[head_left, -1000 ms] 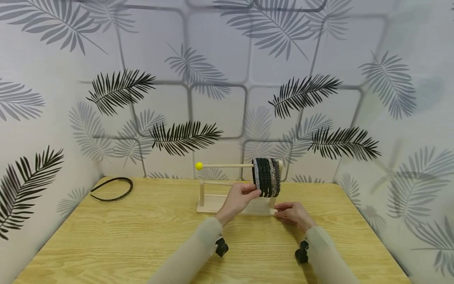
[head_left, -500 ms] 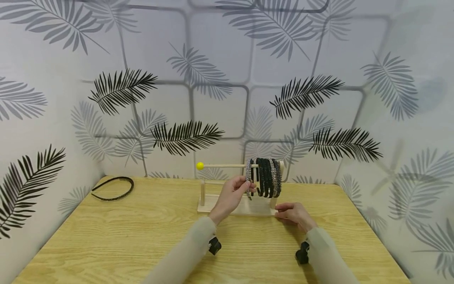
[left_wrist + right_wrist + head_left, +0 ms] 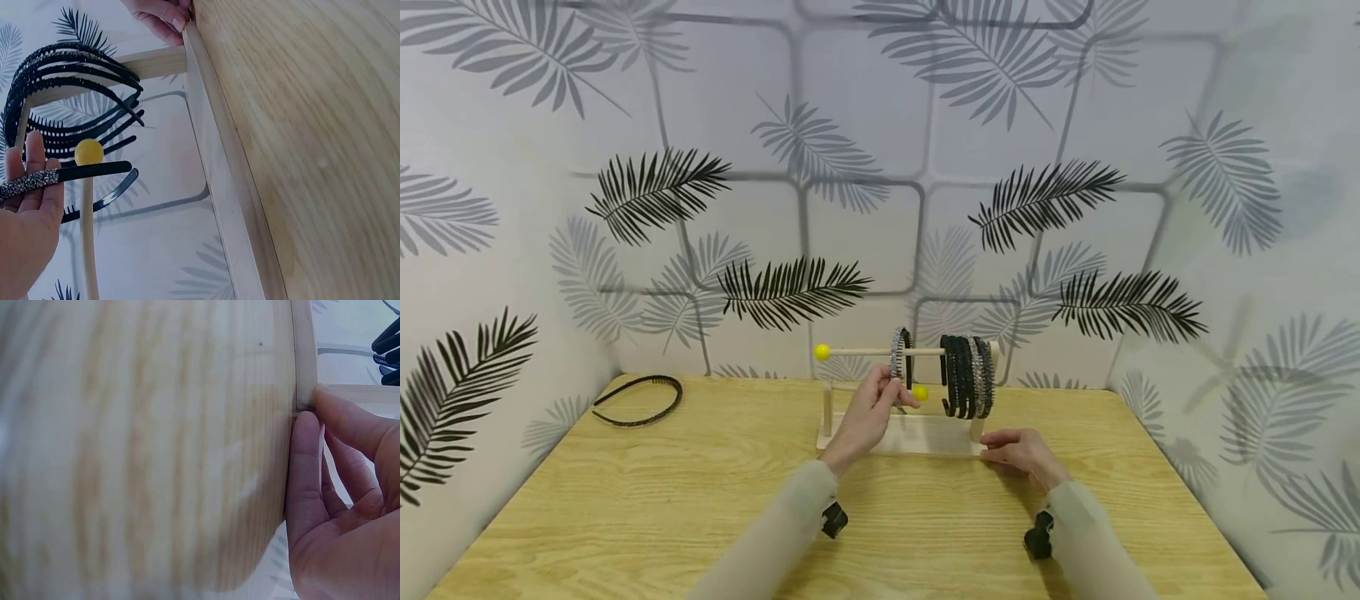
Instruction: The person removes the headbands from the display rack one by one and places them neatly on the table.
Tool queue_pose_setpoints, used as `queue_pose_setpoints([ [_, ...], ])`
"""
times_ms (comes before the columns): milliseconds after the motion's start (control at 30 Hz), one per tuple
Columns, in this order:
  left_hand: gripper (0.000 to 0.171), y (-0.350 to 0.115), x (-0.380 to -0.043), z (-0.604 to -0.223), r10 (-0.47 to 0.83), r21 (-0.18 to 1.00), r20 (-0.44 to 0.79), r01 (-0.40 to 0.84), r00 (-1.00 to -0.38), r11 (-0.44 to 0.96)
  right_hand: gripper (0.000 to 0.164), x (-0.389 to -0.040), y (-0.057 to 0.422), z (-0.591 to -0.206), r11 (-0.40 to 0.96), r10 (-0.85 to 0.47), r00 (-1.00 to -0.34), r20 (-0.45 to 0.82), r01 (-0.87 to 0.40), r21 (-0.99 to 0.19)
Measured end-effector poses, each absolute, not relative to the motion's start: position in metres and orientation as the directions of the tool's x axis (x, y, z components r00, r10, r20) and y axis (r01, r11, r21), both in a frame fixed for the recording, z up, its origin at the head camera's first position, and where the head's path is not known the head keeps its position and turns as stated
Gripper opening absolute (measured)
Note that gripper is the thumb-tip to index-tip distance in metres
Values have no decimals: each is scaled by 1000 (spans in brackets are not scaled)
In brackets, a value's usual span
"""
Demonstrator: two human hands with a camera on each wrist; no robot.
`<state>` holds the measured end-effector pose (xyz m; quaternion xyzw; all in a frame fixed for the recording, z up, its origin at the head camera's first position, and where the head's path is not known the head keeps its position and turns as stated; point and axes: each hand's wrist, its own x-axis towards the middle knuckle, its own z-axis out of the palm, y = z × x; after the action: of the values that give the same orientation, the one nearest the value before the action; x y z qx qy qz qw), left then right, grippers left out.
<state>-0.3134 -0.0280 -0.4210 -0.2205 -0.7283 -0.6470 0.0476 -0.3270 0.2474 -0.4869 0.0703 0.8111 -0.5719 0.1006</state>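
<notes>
At your far left, a loose headband [image 3: 679, 398] lies on the table [image 3: 925, 533], well apart from the stand [image 3: 928, 435]. Next comes a yellow ball [image 3: 822, 352], capping the free end of the upper rod [image 3: 853, 352]. With your left hand [image 3: 862, 419] you pinch a glittery headband [image 3: 896, 356] near the middle of that rod; the left wrist view shows your fingers slightly spread behind it, thumb hidden. It looks looped around the upper rod, its tips reaching down on either side of the lower rod, whose own yellow ball [image 3: 920, 392] sits just right of it. Gripping the front of the band probably keeps it upright and lets those tips straddle the wood. Further right, a row of headbands [image 3: 966, 379] hangs close together on the upper rod, apart from yours, bunched against the rod's fixed end. Last, your right hand [image 3: 1021, 456] pinches the stand's near right corner between thumb and forefinger, presumably to steady the light frame; you curl the other fingers beside it.
</notes>
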Motion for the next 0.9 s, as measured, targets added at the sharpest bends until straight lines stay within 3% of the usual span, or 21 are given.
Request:
queue_pose_setpoints([
  [233, 20, -45, -321, -432, 219, 900, 416, 434, -883, 37, 32, -325, 249, -489, 318, 4, -970, -244, 233, -919],
  [900, 22, -97, -324, -430, 113, 913, 406, 409, -907, -1, 33, -326, 247, -489, 337, 0, -973, -231, 217, -916],
])
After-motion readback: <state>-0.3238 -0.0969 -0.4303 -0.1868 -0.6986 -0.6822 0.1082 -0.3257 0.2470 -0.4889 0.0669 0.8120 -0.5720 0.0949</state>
